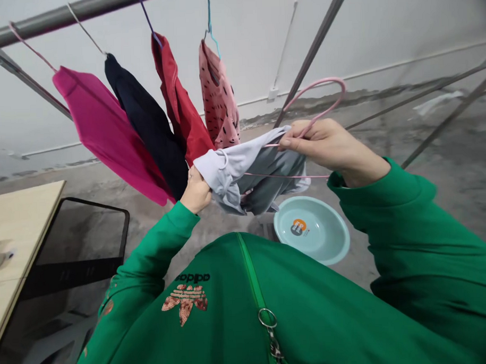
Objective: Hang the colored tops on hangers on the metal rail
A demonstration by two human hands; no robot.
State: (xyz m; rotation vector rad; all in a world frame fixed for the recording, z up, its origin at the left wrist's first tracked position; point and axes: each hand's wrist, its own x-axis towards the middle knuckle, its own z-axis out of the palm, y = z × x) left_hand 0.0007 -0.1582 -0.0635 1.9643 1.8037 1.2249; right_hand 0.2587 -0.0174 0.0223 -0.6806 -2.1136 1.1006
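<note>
A light grey garment (242, 163) is stretched between my two hands in front of my chest. My left hand (196, 191) grips its pale edge on the left, the fingers partly hidden behind the cloth. On the other side, my right hand (321, 142) pinches a pink wire hanger (339, 93) just below its hook, along with the garment's edge. The hanger's hook points up and right. Its lower bar shows through the garment's opening and sticks out past the cloth on the right.
From a metal rail (62, 21) hang a magenta garment (109, 133), a black garment (145, 111), a red garment (180, 104) and a pink patterned garment (219, 98). A light blue basin (332, 237) stands on the floor. A wooden table (24, 216) is at the left.
</note>
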